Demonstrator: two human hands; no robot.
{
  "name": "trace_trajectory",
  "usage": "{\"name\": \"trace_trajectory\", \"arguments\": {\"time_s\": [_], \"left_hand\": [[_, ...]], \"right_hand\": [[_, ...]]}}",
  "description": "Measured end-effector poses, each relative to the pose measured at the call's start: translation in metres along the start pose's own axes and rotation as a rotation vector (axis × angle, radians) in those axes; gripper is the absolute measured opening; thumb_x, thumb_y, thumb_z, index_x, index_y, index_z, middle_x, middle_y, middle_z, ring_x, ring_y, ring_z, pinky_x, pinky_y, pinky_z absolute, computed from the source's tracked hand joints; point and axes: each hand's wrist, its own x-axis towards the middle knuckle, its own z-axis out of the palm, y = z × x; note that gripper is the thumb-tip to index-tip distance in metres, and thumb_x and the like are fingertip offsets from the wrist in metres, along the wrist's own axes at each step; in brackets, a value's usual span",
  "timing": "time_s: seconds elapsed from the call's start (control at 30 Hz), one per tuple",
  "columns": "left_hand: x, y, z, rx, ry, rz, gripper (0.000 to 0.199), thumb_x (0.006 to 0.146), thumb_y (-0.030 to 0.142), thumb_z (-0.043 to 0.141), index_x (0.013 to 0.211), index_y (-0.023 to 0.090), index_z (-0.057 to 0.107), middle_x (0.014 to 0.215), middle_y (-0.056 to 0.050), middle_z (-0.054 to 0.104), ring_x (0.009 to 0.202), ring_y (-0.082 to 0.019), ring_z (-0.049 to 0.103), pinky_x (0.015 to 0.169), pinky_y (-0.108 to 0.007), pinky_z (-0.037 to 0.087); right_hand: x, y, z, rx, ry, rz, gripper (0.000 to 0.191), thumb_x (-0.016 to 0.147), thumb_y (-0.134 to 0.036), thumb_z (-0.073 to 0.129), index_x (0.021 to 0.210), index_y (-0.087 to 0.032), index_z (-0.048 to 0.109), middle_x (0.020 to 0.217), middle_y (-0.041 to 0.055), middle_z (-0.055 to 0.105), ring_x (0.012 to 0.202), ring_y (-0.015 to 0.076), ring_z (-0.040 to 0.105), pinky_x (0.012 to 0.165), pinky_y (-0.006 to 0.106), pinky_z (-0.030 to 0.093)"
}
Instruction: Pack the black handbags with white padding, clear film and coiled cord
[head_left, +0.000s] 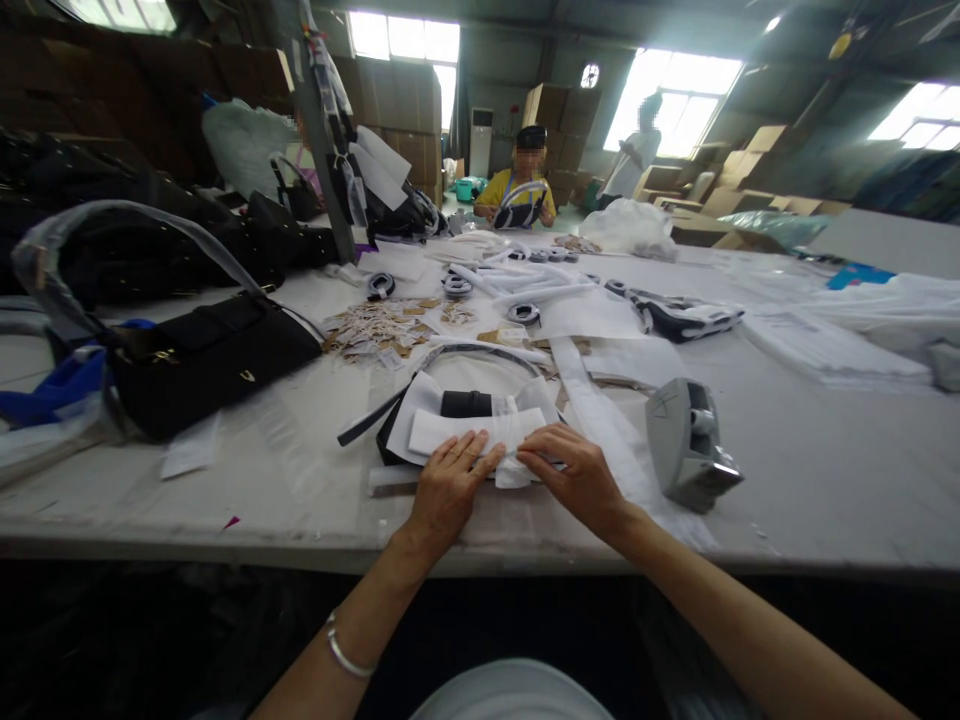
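A black handbag (391, 425) lies on the table in front of me, mostly covered by white padding sheets (442, 432). Its handle arches behind it, and a dark strap end sticks out to the left. A thin white wrapping strip (516, 472) runs over the padding near the right side. My left hand (448, 482) rests flat on the padding, fingers stretched out and holding nothing. Beside it, my right hand (574, 470) pinches the strip's edge between thumb and fingers. Exactly what lies between those fingertips is partly hidden.
A grey tape dispenser (686, 445) stands close to my right forearm. On the left sits another black handbag (217, 350) near a blue tape dispenser (60, 385). Tags (382, 325) and rolled straps (523, 314) lie behind the work. A person in yellow (517, 190) sits across the table.
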Motion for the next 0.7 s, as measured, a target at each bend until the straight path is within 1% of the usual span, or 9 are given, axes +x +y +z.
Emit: {"name": "trace_trajectory", "arguments": {"time_s": [0.07, 0.13, 0.23, 0.33, 0.4, 0.47, 0.57, 0.63, 0.7], "left_hand": [[0.000, 0.000, 0.000, 0.002, 0.008, 0.001, 0.051, 0.093, 0.006, 0.045, 0.137, 0.028, 0.055, 0.140, -0.005, 0.059, 0.126, -0.023, 0.058, 0.106, -0.041, 0.047], [0.000, 0.000, -0.002, 0.000, 0.020, -0.004, 0.050, 0.093, 0.005, 0.045, 0.136, 0.028, 0.056, 0.141, -0.005, 0.057, 0.126, -0.023, 0.058, 0.105, -0.041, 0.048], [0.002, 0.001, -0.007, -0.046, 0.009, -0.017, 0.047, 0.093, 0.009, 0.047, 0.136, 0.027, 0.056, 0.145, -0.005, 0.054, 0.128, -0.023, 0.056, 0.106, -0.043, 0.047], [0.006, 0.004, -0.011, -0.142, -0.043, -0.052, 0.041, 0.092, 0.023, 0.057, 0.133, 0.026, 0.057, 0.140, -0.006, 0.059, 0.131, -0.027, 0.053, 0.108, -0.049, 0.045], [0.008, 0.008, -0.009, -0.174, -0.029, -0.108, 0.037, 0.091, 0.030, 0.062, 0.128, 0.028, 0.061, 0.133, -0.005, 0.064, 0.130, -0.028, 0.054, 0.108, -0.052, 0.044], [0.009, 0.013, -0.003, -0.163, 0.035, -0.163, 0.029, 0.092, 0.032, 0.062, 0.121, 0.029, 0.065, 0.127, -0.004, 0.068, 0.127, -0.029, 0.057, 0.107, -0.054, 0.043], [0.009, 0.020, 0.008, -0.114, 0.143, -0.176, 0.021, 0.094, 0.030, 0.060, 0.114, 0.028, 0.068, 0.122, -0.003, 0.071, 0.124, -0.030, 0.059, 0.107, -0.057, 0.041], [0.008, 0.022, 0.013, -0.091, 0.191, -0.160, 0.020, 0.094, 0.027, 0.059, 0.112, 0.027, 0.068, 0.121, -0.002, 0.071, 0.122, -0.030, 0.060, 0.107, -0.058, 0.039], [0.008, 0.023, 0.015, -0.083, 0.211, -0.156, 0.019, 0.094, 0.025, 0.059, 0.111, 0.026, 0.067, 0.121, -0.002, 0.071, 0.122, -0.030, 0.060, 0.108, -0.059, 0.038]], "right_hand": [[0.003, 0.000, 0.001, -0.114, -0.104, -0.054, 0.011, 0.092, -0.025, 0.065, 0.083, -0.021, 0.068, 0.083, 0.0037, 0.070, 0.084, 0.0188, 0.063, 0.080, 0.033, 0.050], [0.005, -0.001, 0.003, -0.268, -0.203, -0.120, 0.013, 0.092, -0.023, 0.064, 0.079, -0.020, 0.066, 0.080, 0.0035, 0.068, 0.084, 0.0198, 0.060, 0.080, 0.035, 0.047], [0.004, -0.003, 0.006, -0.456, -0.252, -0.189, 0.017, 0.092, -0.016, 0.060, 0.076, -0.019, 0.063, 0.077, 0.0034, 0.065, 0.080, 0.0201, 0.057, 0.076, 0.035, 0.042], [0.001, -0.002, 0.010, -0.535, -0.257, -0.273, 0.013, 0.094, -0.015, 0.056, 0.084, -0.019, 0.063, 0.080, 0.0044, 0.064, 0.081, 0.0212, 0.055, 0.076, 0.036, 0.040], [-0.001, 0.002, 0.013, -0.551, -0.244, -0.318, 0.011, 0.095, -0.016, 0.054, 0.091, -0.020, 0.064, 0.082, 0.0046, 0.063, 0.083, 0.0221, 0.055, 0.077, 0.037, 0.040], [-0.003, 0.007, 0.018, -0.549, -0.215, -0.345, 0.011, 0.096, -0.018, 0.053, 0.094, -0.020, 0.064, 0.080, 0.0039, 0.063, 0.082, 0.0220, 0.055, 0.078, 0.037, 0.041], [-0.003, 0.013, 0.020, -0.520, -0.159, -0.342, 0.015, 0.097, -0.018, 0.051, 0.093, -0.020, 0.064, 0.078, 0.0027, 0.063, 0.081, 0.0205, 0.057, 0.080, 0.037, 0.043], [-0.006, 0.012, 0.015, -0.464, -0.133, -0.336, 0.014, 0.097, -0.017, 0.051, 0.095, -0.020, 0.065, 0.085, 0.0032, 0.067, 0.087, 0.0196, 0.060, 0.086, 0.038, 0.046], [-0.017, 0.007, 0.005, -0.382, -0.113, -0.355, 0.014, 0.096, -0.016, 0.053, 0.102, -0.021, 0.065, 0.098, 0.0037, 0.071, 0.100, 0.0198, 0.062, 0.098, 0.040, 0.045]]}}
